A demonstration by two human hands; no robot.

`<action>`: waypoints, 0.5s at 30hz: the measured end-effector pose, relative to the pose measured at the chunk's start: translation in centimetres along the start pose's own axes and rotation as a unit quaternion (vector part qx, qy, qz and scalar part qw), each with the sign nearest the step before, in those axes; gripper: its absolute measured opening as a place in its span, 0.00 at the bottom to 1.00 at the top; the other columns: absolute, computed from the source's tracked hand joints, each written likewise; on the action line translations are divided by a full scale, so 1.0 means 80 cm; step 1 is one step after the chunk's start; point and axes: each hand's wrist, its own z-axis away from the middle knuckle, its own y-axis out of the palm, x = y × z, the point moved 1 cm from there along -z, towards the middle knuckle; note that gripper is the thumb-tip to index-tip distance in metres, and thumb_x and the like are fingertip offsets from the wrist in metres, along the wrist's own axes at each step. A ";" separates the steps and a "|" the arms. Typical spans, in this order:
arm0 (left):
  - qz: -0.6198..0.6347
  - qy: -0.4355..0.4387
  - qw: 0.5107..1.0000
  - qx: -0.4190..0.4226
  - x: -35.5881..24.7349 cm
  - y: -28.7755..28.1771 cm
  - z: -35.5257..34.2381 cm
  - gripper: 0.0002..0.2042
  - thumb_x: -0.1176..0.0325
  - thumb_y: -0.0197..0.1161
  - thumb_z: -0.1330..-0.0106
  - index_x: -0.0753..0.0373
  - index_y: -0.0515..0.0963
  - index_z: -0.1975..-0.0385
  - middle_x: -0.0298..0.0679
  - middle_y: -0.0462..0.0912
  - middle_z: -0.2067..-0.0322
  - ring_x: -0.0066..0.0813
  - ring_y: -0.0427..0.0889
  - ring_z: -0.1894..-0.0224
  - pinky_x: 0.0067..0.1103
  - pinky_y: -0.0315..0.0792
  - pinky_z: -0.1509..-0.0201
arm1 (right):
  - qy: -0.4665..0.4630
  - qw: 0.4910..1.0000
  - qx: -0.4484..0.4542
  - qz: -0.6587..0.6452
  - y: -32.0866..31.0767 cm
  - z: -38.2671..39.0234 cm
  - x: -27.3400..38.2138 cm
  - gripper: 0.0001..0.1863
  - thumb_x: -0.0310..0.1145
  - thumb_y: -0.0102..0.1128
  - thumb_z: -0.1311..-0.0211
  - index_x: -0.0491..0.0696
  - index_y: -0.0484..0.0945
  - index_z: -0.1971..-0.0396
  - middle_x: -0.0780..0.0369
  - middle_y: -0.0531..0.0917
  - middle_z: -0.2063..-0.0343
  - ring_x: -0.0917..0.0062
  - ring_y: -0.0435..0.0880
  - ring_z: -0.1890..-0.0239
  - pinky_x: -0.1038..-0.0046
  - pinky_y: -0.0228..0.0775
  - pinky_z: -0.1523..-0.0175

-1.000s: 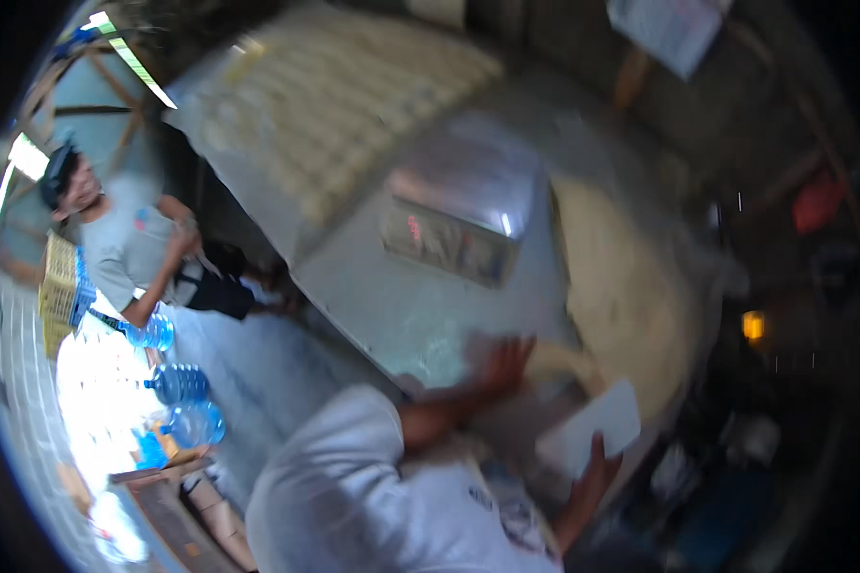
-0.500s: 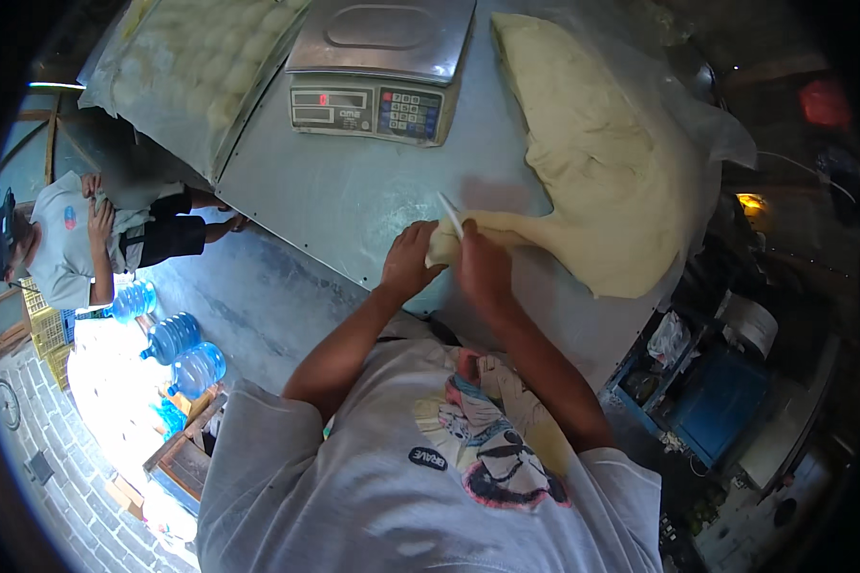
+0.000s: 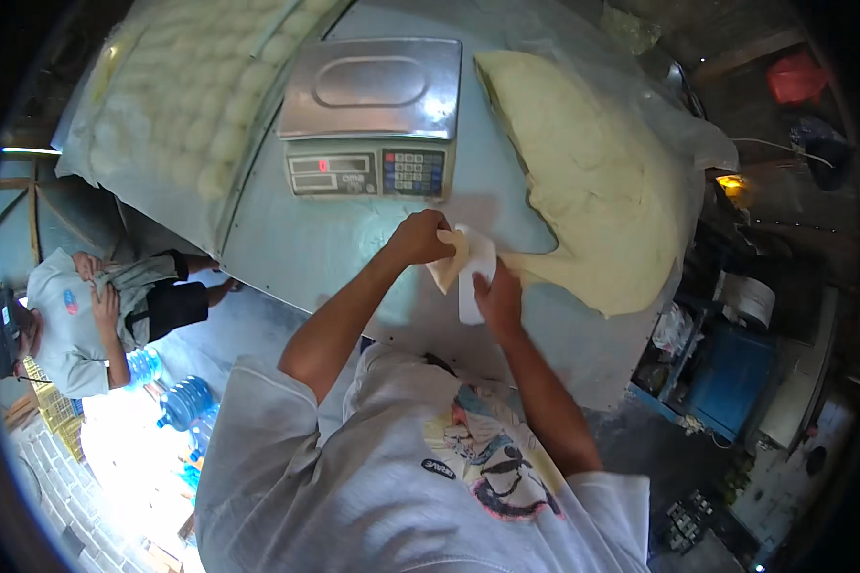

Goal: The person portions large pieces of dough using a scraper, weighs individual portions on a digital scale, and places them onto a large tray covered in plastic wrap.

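My left hand [image 3: 420, 237] is closed on a small pale dough piece [image 3: 447, 269], which hangs from its fingers above the metal table [image 3: 354, 253]. My right hand [image 3: 500, 298] grips a flat white dough scraper [image 3: 478, 250], its blade upright right beside the piece. To the right lies a large mass of dough [image 3: 607, 191] on plastic sheeting, with a tongue of it reaching to just behind my right hand. The digital scale [image 3: 368, 95] stands beyond my left hand, its metal pan bare.
Rows of dough balls [image 3: 201, 124] under plastic fill a tray at the far left. Left of the table stands another person [image 3: 96, 306], near blue water bottles [image 3: 183, 401] and yellow crates [image 3: 57, 411]. A blue cabinet [image 3: 731, 382] is at the right.
The dough piece is now apart from the large mass. My left hand has lifted it toward the scale, and the scraper has turned so its broad face shows. The view has shifted too.
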 end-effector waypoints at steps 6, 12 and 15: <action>-0.003 0.128 0.992 0.003 -0.019 -0.065 -0.006 0.23 0.60 0.73 0.56 0.64 0.81 0.59 0.50 0.84 0.60 0.45 0.84 0.57 0.31 0.77 0.51 | 0.138 0.984 -0.007 -0.116 0.007 0.000 0.014 0.17 0.30 0.66 0.47 0.40 0.77 0.57 0.45 0.83 0.63 0.52 0.83 0.58 0.58 0.74 0.54; -0.007 0.044 0.968 -0.246 -0.034 -0.224 -0.049 0.28 0.61 0.72 0.49 0.62 0.75 0.47 0.52 0.81 0.55 0.46 0.74 0.44 0.37 0.69 0.43 | 0.172 0.923 -0.084 -0.334 -0.023 0.094 -0.021 0.18 0.26 0.67 0.44 0.37 0.76 0.54 0.60 0.83 0.61 0.75 0.80 0.59 0.72 0.72 0.52; -0.314 0.120 0.794 -0.506 -0.073 -0.175 -0.033 0.29 0.71 0.69 0.47 0.61 0.70 0.43 0.49 0.77 0.52 0.45 0.76 0.49 0.39 0.70 0.46 | 0.152 0.910 -0.194 -0.333 -0.064 0.126 -0.025 0.19 0.26 0.67 0.44 0.37 0.76 0.54 0.60 0.84 0.60 0.74 0.81 0.59 0.71 0.72 0.50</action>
